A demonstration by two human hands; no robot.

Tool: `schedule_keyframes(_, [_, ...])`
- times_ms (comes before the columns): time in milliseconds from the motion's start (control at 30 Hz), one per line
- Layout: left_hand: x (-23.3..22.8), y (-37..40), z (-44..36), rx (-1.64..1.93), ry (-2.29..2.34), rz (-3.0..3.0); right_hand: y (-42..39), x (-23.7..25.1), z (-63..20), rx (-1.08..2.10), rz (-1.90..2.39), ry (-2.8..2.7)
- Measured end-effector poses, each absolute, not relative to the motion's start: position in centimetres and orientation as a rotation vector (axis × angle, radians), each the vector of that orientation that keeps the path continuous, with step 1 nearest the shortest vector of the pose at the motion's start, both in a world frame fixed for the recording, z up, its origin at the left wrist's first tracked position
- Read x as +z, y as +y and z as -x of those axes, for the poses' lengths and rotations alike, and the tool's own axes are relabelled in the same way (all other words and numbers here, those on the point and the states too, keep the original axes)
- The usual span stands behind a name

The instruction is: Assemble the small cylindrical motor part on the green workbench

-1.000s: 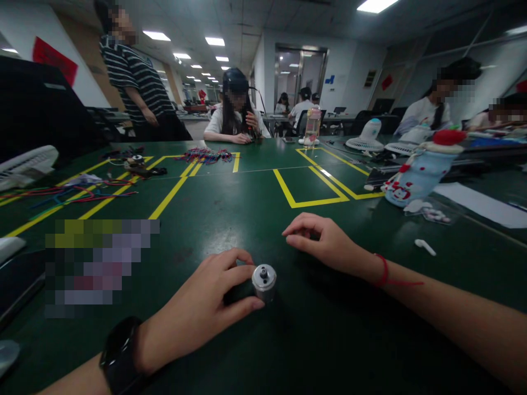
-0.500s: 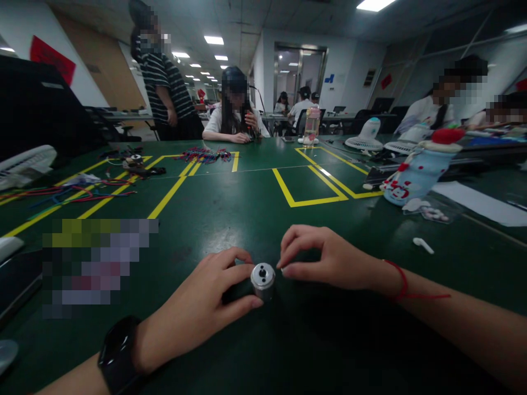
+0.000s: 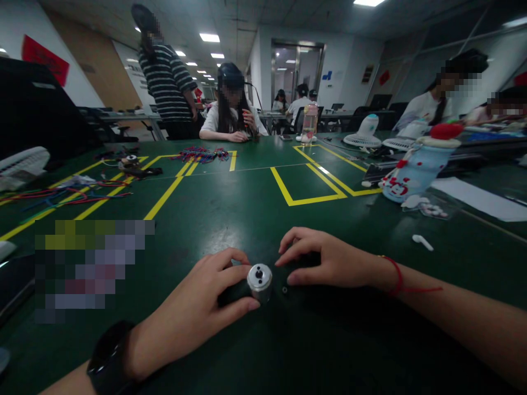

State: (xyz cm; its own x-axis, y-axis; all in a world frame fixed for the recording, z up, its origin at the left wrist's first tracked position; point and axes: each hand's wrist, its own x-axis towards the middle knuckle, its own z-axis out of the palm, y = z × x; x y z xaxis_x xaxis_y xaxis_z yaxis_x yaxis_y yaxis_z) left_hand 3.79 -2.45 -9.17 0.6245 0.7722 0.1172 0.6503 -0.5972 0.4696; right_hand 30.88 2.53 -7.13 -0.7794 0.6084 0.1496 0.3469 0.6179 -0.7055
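Note:
A short silver metal cylinder (image 3: 260, 280), like a small motor housing, stands upright on the green table. Its top face shows a dark centre hole and two smaller holes. My left hand (image 3: 208, 296), wearing a black wristband, holds it from the left between thumb and fingers. To the right of the cylinder, my right hand (image 3: 313, 258) has its thumb and fingers apart with nothing between them. A tiny dark ring-shaped piece (image 3: 285, 290) lies on the table just below the right thumb tip.
A blue bottle (image 3: 422, 170) with a red top stands at the right, near a white earbud (image 3: 422, 242). Coloured wires (image 3: 82, 192) lie at the left, with more bundled wires (image 3: 201, 155) farther back. Across the table sits a person (image 3: 230, 109); another stands behind.
The fingers of my right hand have parted from a pinch. The tiny ring piece now shows on the table beneath them. My left hand still holds the cylinder.

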Motion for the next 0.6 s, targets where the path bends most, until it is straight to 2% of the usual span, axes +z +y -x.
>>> schedule_keyframes(100, [-9.0, -2.7, -3.5, 0.452, 1.132, -2.47, 4.2, -7.0, -31.7, 0.997, 0.985, -2.144])
schedule_keyframes(267, [-8.8, -2.8, -3.3, 0.46, 1.12, -2.477, 7.8, -8.8, -34.1, 0.877, 1.294, -1.662])
schedule_keyframes(600, [-8.5, -3.3, -4.0, 0.467, 1.12, -2.471, 7.3, -9.0, -34.7, 0.83, 1.305, -1.803])
